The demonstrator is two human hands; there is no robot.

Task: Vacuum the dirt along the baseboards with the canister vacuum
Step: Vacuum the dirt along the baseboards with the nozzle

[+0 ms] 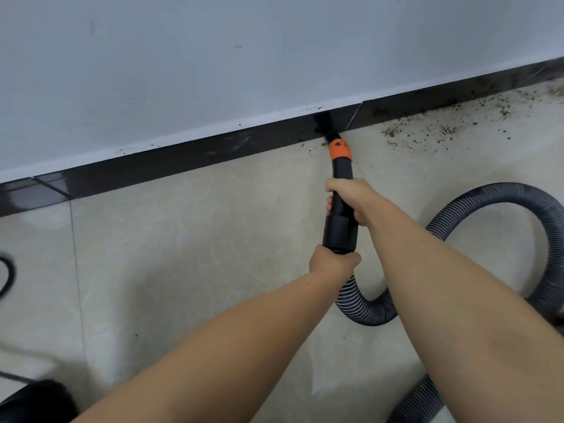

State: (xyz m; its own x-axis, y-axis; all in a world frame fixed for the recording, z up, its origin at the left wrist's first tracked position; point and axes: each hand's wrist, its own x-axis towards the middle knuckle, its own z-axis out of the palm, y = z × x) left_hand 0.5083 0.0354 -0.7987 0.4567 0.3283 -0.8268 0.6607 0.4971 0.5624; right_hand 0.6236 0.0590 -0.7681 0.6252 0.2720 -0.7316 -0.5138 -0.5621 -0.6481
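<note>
Brush nozzle (324, 125) against the black baseboard (183, 154).
I see my right hand (351, 198) gripping the black wand (341, 209), my left hand (332, 264) clamped on the ribbed hose (366, 309) end; dirt (442, 126) lies rightward.

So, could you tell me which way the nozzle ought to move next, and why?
Probably a short slide to the right along the baseboard. The brush nozzle sits against it now, and most of the dirt lies scattered on the floor to its right, while the left stretch looks largely clean. Both hands already hold the wand.
</note>
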